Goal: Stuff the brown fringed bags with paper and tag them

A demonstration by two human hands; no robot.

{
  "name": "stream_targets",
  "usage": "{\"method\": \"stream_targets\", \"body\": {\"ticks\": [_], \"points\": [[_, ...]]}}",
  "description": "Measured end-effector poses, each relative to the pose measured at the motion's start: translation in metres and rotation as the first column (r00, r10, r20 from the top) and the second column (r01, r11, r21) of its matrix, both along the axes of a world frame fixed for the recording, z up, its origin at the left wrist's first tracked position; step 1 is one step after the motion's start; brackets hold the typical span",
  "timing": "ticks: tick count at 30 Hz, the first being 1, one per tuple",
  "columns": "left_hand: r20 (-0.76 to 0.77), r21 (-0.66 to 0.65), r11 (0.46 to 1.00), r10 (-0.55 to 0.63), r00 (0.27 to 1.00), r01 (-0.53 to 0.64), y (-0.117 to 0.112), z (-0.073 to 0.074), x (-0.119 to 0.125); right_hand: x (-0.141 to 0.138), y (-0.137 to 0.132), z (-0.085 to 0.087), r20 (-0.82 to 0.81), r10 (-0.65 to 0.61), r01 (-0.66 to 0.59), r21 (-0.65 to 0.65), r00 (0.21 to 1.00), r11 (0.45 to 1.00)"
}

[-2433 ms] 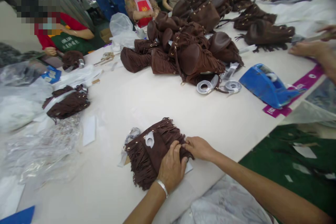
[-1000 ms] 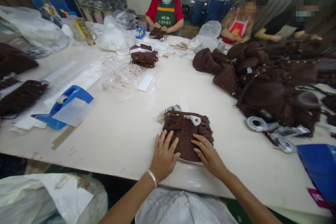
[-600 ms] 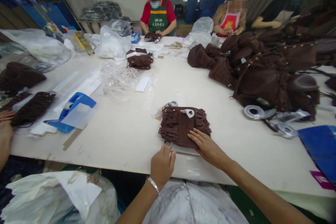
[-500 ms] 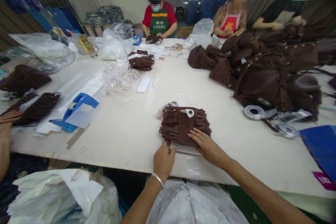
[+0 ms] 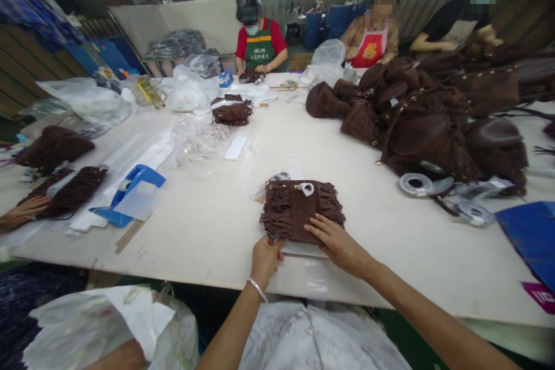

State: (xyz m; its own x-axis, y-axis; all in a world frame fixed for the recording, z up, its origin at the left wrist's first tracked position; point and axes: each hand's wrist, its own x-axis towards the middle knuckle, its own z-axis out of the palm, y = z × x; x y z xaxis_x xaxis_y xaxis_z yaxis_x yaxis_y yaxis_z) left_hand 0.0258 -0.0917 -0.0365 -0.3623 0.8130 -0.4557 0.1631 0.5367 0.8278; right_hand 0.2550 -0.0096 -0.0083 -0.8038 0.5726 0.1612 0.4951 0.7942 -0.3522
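A brown fringed bag point(image 5: 303, 214) lies flat on the white table point(image 5: 208, 214) in front of me, a curl of white wrapping at its top. My right hand point(image 5: 333, 241) rests on the bag's lower right, fingers stretched out over the flap and fringe. At the lower left corner, my left hand point(image 5: 265, 259) is closed with its fingertips pinching the bag's edge. A strip of white sheet shows under the bag's near edge. Crumpled clear plastic point(image 5: 277, 178) sits just behind the bag's upper left.
A heap of brown bags point(image 5: 433, 121) fills the right side, with tape rolls point(image 5: 416, 184) before it. Left of me are a blue tape dispenser point(image 5: 130, 191) and a co-worker's hand point(image 5: 26, 212) on another fringed bag point(image 5: 78, 191). Several people work across the table.
The view has tilted and shifted slightly. My left fingers have shifted a little at the bag's corner; my right hand stays on the bag. At lower left, a co-worker's arm now shows by the plastic sack.
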Motion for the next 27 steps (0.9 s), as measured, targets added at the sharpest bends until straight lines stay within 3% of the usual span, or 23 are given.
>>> {"method": "stream_targets", "body": {"ticks": [8, 10, 12, 14, 16, 18, 19, 20, 21, 24, 27], "points": [[0.03, -0.01, 1.0, 0.013, 0.999, -0.013, 0.008, -0.005, 0.005, 0.005, -0.005, -0.005, 0.079, 0.043, -0.047, 0.053, 0.996, 0.997], [0.015, -0.031, 0.999, -0.03, 0.999, 0.03, 0.003, 0.002, -0.001, 0.007, -0.008, -0.004, 0.083, 0.059, -0.063, 0.055, 0.995, 0.996], [-0.02, -0.053, 0.995, -0.089, 0.996, 0.088, -0.004, 0.02, -0.009, 0.008, -0.009, -0.005, 0.09, 0.068, -0.073, 0.05, 0.994, 0.996], [-0.186, 0.004, 0.991, -0.132, 0.974, 0.135, -0.008, 0.045, -0.012, 0.008, -0.008, -0.007, 0.096, 0.07, -0.075, 0.048, 0.993, 0.996], [-0.542, 0.217, 0.946, -0.089, 0.836, 0.242, -0.002, 0.065, -0.006, 0.008, -0.008, -0.01, 0.09, 0.068, -0.072, 0.049, 0.994, 0.996], [-0.71, 0.37, 0.803, -0.08, 0.7, 0.467, 0.017, 0.07, 0.009, 0.009, -0.009, -0.01, 0.073, 0.066, -0.07, 0.051, 0.995, 0.996], [-0.771, 0.389, 0.699, -0.11, 0.627, 0.6, 0.029, 0.066, 0.017, 0.011, -0.01, -0.009, 0.065, 0.068, -0.071, 0.049, 0.996, 0.996], [-0.824, 0.36, 0.637, -0.125, 0.552, 0.682, 0.042, 0.058, 0.023, 0.013, -0.011, -0.007, 0.06, 0.072, -0.075, 0.045, 0.996, 0.996], [-0.862, 0.324, 0.619, -0.118, 0.493, 0.715, 0.055, 0.048, 0.028, 0.016, -0.011, -0.005, 0.057, 0.081, -0.083, 0.038, 0.995, 0.996], [-0.908, 0.22, 0.658, -0.132, 0.398, 0.72, 0.082, 0.018, 0.03, 0.021, -0.003, 0.006, 0.002, 0.01, -0.01, 0.032, 1.0, 0.999], [-0.919, 0.156, 0.677, -0.168, 0.358, 0.72, 0.088, 0.005, 0.024, 0.008, 0.026, 0.018, -0.199, -0.266, 0.285, 0.071, 0.943, 0.956]]}}
